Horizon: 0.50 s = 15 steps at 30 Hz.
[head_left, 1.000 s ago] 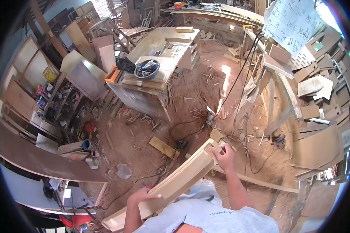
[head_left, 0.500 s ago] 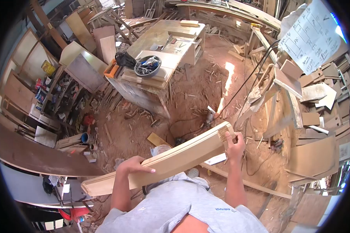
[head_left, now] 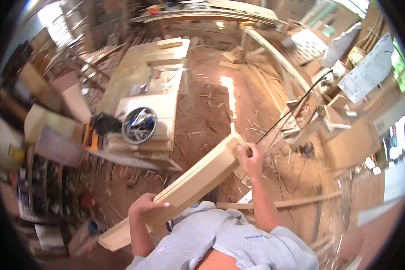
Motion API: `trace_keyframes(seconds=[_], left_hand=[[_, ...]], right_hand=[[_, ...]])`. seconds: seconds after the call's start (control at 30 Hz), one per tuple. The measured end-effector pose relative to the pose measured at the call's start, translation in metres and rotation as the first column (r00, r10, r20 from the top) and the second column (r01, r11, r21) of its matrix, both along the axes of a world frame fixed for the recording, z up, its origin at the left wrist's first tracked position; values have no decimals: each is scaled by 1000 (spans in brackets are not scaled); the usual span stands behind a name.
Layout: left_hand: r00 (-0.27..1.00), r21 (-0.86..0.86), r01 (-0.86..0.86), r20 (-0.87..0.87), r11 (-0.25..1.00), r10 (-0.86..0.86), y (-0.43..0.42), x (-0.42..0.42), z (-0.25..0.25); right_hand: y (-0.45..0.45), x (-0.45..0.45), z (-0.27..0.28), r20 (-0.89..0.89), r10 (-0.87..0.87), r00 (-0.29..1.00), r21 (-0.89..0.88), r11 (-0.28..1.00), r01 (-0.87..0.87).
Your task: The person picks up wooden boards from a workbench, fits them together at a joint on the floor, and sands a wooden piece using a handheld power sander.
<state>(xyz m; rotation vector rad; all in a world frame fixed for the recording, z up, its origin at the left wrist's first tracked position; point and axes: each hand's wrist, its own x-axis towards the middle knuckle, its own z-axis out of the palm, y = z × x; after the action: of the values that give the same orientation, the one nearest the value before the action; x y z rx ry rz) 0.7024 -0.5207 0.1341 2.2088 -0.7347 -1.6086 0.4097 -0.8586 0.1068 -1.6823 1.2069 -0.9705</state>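
A bundle of long pale wooden boards lies slantwise in front of my body, its far end up and to the right. My left hand is wrapped round the middle of the boards, thumb across the near face. Near the upper right end, my right hand grips the boards, fingers curled over the end. The lower left end rests past my left forearm. The fingers under the boards are hidden.
Ahead on the left stands a workbench with a round bin of items, a black bag and an orange box. Black cables hang at the right beside a wooden frame. Wood scraps litter the floor. A long strip lies to the right.
The view has turned right and the workbench is nearer. Both hands still hold the boards, whose right end first rose and swung right, then shifted left in view.
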Motion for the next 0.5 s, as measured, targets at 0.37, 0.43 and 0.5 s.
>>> trace_keyframes(seconds=[0.37,0.43,0.5], left_hand=[[996,-54,33,-81,998,-38,-6,183,2],[998,-13,51,-33,999,-52,-10,194,7],[997,-2,77,-13,997,-77,-14,204,2]], right_hand=[[-9,151,20,-92,-18,996,-63,998,12],[-10,161,13,-81,3,997,28,1000,-1],[-14,170,12,-93,1,996,41,999,3]])
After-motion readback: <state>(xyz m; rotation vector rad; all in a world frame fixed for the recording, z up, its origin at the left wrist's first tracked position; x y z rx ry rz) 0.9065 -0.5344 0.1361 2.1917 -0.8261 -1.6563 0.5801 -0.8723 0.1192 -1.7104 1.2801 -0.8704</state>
